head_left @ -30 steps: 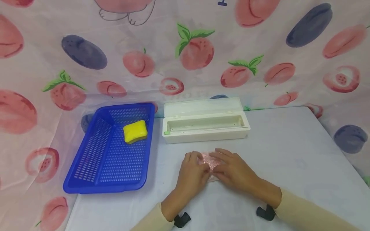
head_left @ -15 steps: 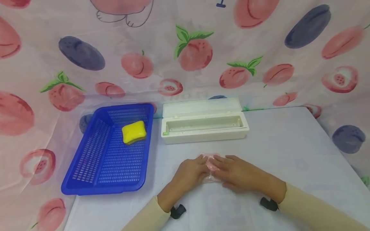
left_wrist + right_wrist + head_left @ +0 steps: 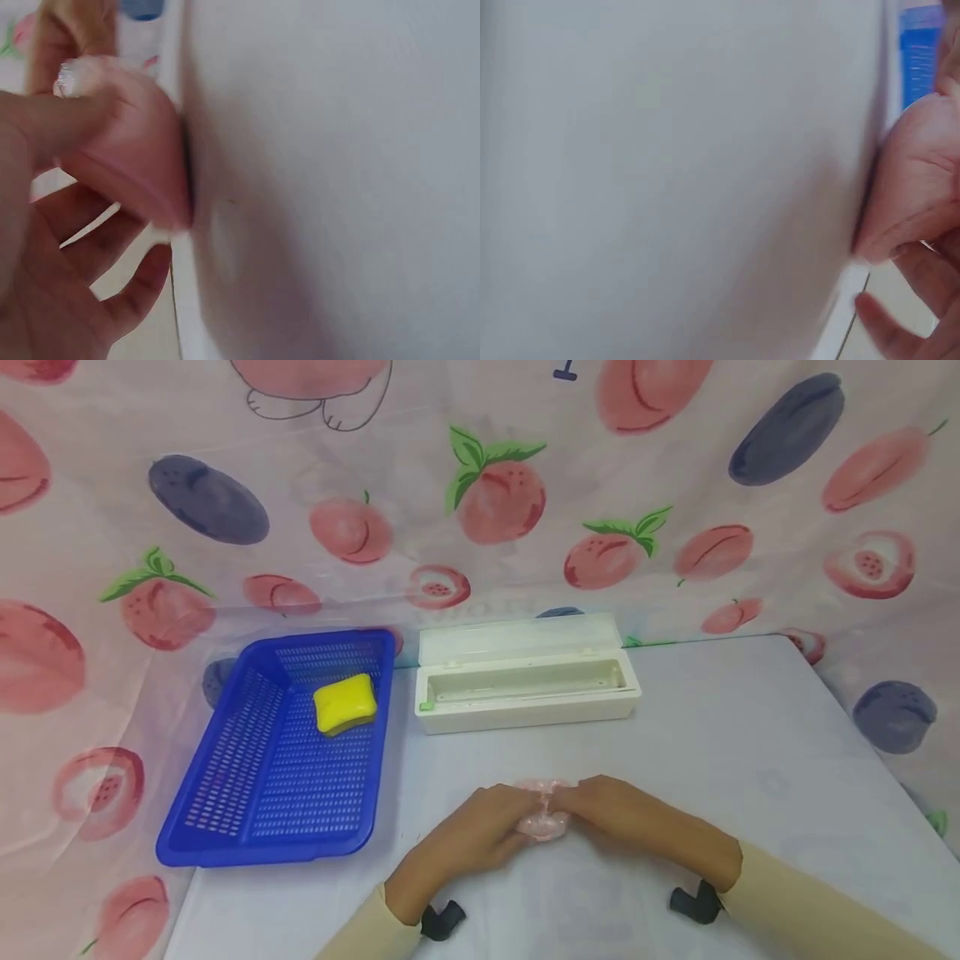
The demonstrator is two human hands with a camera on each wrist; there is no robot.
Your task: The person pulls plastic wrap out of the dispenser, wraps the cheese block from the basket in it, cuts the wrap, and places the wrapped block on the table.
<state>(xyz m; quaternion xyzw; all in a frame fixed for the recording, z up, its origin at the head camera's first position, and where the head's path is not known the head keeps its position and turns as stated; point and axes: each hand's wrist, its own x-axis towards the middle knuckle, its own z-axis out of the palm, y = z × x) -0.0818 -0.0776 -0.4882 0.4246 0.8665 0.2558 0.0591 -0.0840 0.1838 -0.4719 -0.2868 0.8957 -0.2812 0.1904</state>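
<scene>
At ten o'clock from the glossy pink block sits a blue perforated basket, its walls likely keeping the yellow pillow-shaped block from straying. The left hand grips the pink block's nine-o'clock side. At twelve, a white case has its lid raised, leaving the compartment reachable. The right hand grips the three-o'clock side, presumably so both ends are steadied evenly above the surface.

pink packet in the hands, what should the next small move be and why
Probably ease the left hand and right hand gently apart: in the head view both grip the pink packet from opposite sides, and its shiny surface looks creased between them.
</scene>
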